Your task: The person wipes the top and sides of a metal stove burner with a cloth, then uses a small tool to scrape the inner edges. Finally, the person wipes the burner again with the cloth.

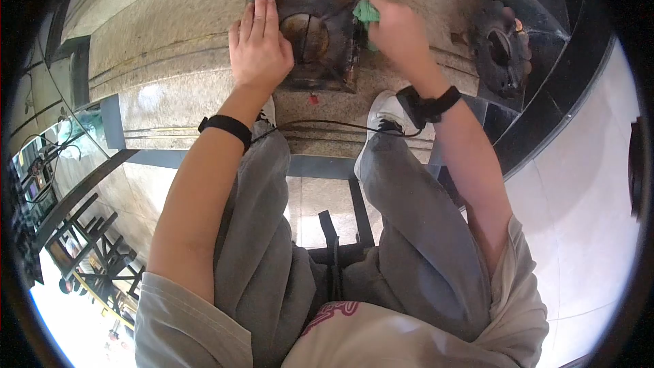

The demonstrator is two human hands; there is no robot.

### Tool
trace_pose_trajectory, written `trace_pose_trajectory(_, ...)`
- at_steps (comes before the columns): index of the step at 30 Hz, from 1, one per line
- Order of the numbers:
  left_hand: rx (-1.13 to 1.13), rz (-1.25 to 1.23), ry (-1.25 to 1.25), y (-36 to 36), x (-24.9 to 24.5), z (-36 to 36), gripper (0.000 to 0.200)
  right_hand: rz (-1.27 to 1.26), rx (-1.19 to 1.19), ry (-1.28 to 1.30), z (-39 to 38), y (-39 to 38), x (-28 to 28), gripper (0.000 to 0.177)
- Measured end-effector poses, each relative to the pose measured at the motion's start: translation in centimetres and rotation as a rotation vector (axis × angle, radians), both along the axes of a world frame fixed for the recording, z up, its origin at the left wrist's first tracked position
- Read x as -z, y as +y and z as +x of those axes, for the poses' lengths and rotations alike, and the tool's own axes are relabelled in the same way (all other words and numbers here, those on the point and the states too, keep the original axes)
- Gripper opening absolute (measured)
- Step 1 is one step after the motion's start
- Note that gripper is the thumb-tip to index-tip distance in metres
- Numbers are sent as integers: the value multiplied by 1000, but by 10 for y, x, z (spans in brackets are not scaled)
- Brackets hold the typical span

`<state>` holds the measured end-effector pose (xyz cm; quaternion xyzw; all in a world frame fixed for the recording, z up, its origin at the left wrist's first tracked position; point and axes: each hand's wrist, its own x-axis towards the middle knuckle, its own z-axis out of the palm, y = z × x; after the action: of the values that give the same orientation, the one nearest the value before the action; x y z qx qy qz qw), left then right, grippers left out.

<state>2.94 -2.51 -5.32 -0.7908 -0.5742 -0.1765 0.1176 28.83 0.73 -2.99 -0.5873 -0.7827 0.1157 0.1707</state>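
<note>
A dark, rusty square metal plate (320,37) with a round recess in its middle lies on the stone floor (170,75) in front of my feet. My left hand (259,44) rests flat on the plate's left edge, fingers together. My right hand (398,31) is closed on a green cloth (366,13) and presses it against the plate's right edge. Both wrists wear black bands.
A second dark metal piece (503,51) with a round hole lies to the right, on a black slab. My white shoes (385,112) and grey trousers fill the middle. A thin black cord (327,123) runs between the shoes. Chairs (88,245) stand at the lower left.
</note>
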Motion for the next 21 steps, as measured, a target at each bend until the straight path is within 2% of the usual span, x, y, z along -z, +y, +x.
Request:
trace_pose_trajectory(6,-19,-15,9,1,-1,0,66,-107,-67,136,7,-24,10,27)
trace_pose_trajectory(8,-11,-20,-9,0,-1,-1,65,-270,57,89,3,-52,5,30)
trace_pose_trajectory(11,6,-5,-13,0,-1,0,65,-264,4,211,7,-78,15,34)
trace_pose_trajectory(21,-5,4,19,1,0,-1,64,-235,-83,161,10,-71,19,37)
